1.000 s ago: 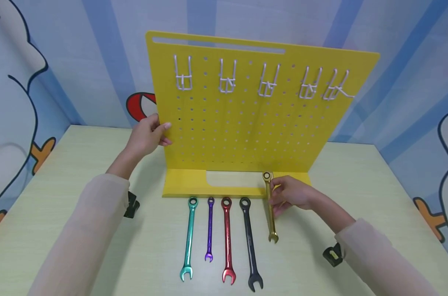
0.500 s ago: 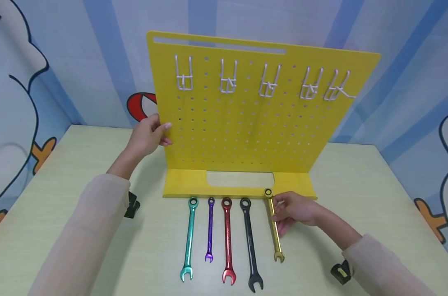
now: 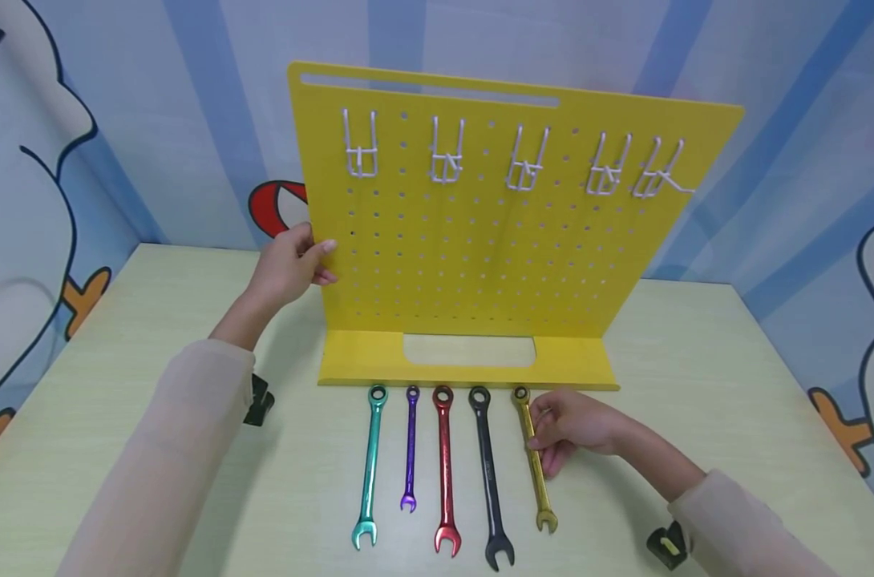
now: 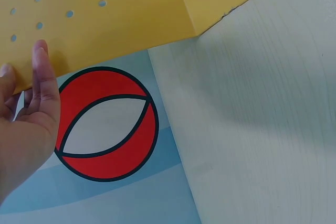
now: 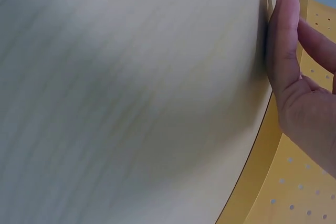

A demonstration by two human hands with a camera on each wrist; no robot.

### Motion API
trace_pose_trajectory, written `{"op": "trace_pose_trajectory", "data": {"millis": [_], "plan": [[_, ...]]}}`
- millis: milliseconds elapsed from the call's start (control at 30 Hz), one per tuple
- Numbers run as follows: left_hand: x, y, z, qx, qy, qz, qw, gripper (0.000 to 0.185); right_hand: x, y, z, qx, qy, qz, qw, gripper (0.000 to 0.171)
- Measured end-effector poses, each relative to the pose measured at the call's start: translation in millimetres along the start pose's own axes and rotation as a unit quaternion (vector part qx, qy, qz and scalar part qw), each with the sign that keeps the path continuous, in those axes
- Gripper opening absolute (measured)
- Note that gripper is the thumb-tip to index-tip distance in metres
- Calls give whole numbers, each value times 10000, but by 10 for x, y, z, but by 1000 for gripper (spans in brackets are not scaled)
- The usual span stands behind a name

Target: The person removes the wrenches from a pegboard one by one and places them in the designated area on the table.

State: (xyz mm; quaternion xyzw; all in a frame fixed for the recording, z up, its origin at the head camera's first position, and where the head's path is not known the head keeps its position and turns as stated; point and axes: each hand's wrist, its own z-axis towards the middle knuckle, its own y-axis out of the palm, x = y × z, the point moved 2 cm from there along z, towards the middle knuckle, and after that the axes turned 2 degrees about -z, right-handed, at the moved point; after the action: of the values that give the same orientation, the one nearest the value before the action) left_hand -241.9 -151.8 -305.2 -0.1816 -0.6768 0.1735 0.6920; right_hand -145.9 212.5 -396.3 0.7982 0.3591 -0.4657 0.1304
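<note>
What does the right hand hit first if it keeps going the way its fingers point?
Likely the black wrench. The right hand lies on the gold wrench, fingers aimed left across the row; black lies next in line, though finger direction is only roughly readable.

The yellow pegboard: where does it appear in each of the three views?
Head: the yellow pegboard stands upright at centre, left hand on its left edge.
Left wrist: it fills the top left.
Right wrist: a strip at the right and bottom right.
Shared landmark: its rows of round holes.
</note>
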Motion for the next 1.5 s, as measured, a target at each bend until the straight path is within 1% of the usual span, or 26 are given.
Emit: {"op": "trace_pose_trajectory", "data": {"millis": [333, 600, 867, 1100, 1233, 1400, 1500], "plan": [[-7, 2, 1, 45, 24, 0, 10000, 25, 12, 7, 22, 174, 47, -119, 9998, 13], [3, 1, -7, 22, 35, 8, 10000, 24, 17, 12, 6, 243, -69, -322, 9992, 13], [6, 1, -5, -13, -44, -27, 10000, 26, 21, 3, -11, 321, -137, -472, 9983, 13], [4, -2, -13, 7, -37, -14, 10000, 25, 34, -32, -24, 382, -124, -405, 9984, 14], [4, 4, -14, 20, -38, 36, 10000, 26, 36, -66, -41, 441, -177, -458, 9978, 15], [20, 18, -35, 102, -21, 74, 9999, 26, 16, -130, -56, 622, -276, -659, 9955, 14], [25, 22, -49, 189, 5, 37, 9998, 27, -10, -190, -75, 830, -381, -799, 9926, 14]]}}
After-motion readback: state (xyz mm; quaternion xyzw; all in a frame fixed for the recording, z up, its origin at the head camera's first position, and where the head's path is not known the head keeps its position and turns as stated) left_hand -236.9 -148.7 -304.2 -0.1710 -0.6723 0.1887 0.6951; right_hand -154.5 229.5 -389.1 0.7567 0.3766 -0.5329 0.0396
